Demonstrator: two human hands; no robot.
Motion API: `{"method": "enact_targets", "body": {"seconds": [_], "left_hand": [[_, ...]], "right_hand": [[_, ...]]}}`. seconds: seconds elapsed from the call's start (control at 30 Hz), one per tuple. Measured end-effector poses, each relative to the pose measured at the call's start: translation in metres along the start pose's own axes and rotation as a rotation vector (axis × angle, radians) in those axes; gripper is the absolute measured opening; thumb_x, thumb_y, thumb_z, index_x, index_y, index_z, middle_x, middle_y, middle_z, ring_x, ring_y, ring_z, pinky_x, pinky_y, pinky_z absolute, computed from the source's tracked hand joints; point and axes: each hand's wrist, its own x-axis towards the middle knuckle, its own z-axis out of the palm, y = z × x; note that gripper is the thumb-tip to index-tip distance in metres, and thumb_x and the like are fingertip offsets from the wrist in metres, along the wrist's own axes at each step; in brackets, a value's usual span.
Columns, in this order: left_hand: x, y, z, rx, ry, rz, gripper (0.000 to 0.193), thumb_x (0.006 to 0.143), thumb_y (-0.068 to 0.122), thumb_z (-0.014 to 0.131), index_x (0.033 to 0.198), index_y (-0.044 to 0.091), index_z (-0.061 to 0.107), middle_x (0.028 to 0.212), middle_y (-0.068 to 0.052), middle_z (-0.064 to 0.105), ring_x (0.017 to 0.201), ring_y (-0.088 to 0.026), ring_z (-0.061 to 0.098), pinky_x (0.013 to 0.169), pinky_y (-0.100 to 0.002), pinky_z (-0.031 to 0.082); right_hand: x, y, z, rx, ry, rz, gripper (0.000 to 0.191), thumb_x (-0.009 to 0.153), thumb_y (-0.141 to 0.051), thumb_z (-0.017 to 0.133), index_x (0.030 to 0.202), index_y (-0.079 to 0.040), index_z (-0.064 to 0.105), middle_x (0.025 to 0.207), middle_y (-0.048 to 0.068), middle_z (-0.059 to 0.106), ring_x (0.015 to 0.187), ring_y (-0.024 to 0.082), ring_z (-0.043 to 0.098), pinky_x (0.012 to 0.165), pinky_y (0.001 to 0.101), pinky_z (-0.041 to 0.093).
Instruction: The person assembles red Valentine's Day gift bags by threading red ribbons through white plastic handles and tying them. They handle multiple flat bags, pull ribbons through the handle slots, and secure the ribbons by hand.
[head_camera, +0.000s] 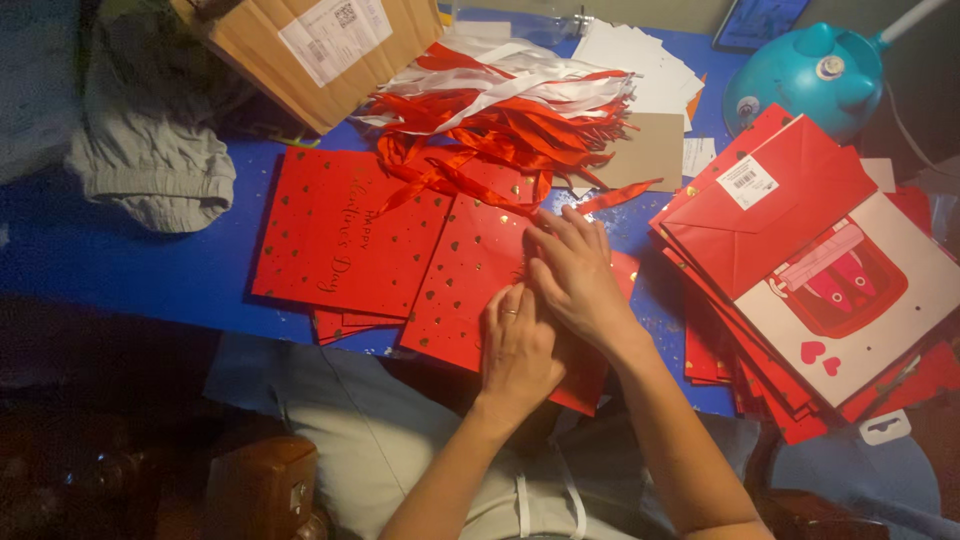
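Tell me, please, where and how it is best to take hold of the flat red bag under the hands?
Probably by its far left corner. The red bag lies flat, with the left hand and right hand pressing its right half. That corner is uncovered, so pinch the edge there, coming from the ribbon pile side.

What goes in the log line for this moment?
left hand: flat on red gift bag | right hand: pressing same bag | ribbons: piled behind

Place: a home craft corner, not a shop floor.
Worktop: blue-covered worktop (150, 260) strewn with flat red paper gift bags (345, 230) and loose red and white satin ribbons (500, 105).
Household signs: crumpled grey garment (150, 150), brown cardboard shipping box (300, 50), teal round-based desk lamp (810, 75).
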Motion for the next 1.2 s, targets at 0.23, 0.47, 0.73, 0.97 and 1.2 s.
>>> {"method": "enact_targets", "body": {"seconds": [0.23,0.47,0.73,0.97,1.2], "left_hand": [[0.0,-0.013,-0.009,-0.144,0.14,-0.036,0.036,0.083,0.012,0.067,0.118,-0.001,0.069,0.126,-0.015,0.061,0.127,-0.033,0.053,0.113,-0.048,0.036],[0.019,-0.016,-0.015,-0.647,0.203,-0.199,0.022,0.101,0.024,0.066,0.113,0.007,0.072,0.108,-0.006,0.073,0.109,-0.024,0.065,0.1,-0.039,0.045],[0.017,-0.005,0.005,-1.236,0.102,-0.353,0.035,0.093,0.005,0.074,0.123,0.003,0.056,0.103,-0.007,0.069,0.102,-0.013,0.067,0.088,-0.027,0.054],[0.012,-0.003,0.01,-1.152,0.056,-0.339,0.027,0.092,0.006,0.076,0.114,0.005,0.061,0.104,-0.005,0.069,0.099,-0.013,0.07,0.086,-0.029,0.058],[0.014,-0.009,-0.003,-0.982,-0.044,-0.345,0.023,0.089,0.014,0.076,0.107,0.008,0.064,0.1,-0.004,0.071,0.096,-0.016,0.074,0.091,-0.035,0.058]], "right_hand": [[-0.04,-0.013,-0.029,0.125,0.024,0.076,0.038,0.097,-0.008,0.059,0.134,-0.005,0.064,0.14,0.011,0.063,0.136,0.029,0.056,0.125,0.056,0.021],[-0.08,-0.007,-0.031,0.287,0.008,0.144,0.027,0.093,-0.007,0.061,0.116,-0.006,0.075,0.124,0.011,0.073,0.13,0.026,0.062,0.126,0.0537,0.023],[-0.103,0.025,-0.025,0.361,-0.038,0.267,0.022,0.1,-0.013,0.061,0.116,-0.007,0.073,0.107,0.006,0.08,0.102,0.017,0.076,0.132,0.0473,0.033],[-0.096,0.016,-0.018,0.701,0.164,0.477,0.047,0.106,-0.02,0.05,0.15,-0.006,0.046,0.129,0.011,0.066,0.111,0.012,0.063,0.091,0.0283,0.051],[-0.076,0.013,-0.023,0.792,0.259,0.578,0.04,0.106,-0.017,0.051,0.14,0.0,0.062,0.133,0.011,0.071,0.077,0.011,0.052,0.064,0.0267,0.041]]}}
